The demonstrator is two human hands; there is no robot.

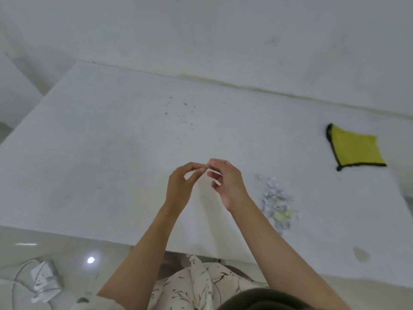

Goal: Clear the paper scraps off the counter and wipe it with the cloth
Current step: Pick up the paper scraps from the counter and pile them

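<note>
A heap of small white and pale yellow paper scraps (277, 202) lies on the white counter (100, 153), to the right of my hands. A yellow cloth (355, 148) with a dark border lies flat further right. My left hand (181, 186) and my right hand (225, 182) are raised above the middle of the counter, fingertips meeting. The fingertips pinch together around something tiny and pale, too small to identify. The other fingers are spread.
Dark specks (181, 110) dot the counter near the back wall (223, 41). A grey smudge (361, 253) marks the front right of the counter. On the glossy floor at the lower left lies a white object with a cable (44, 280).
</note>
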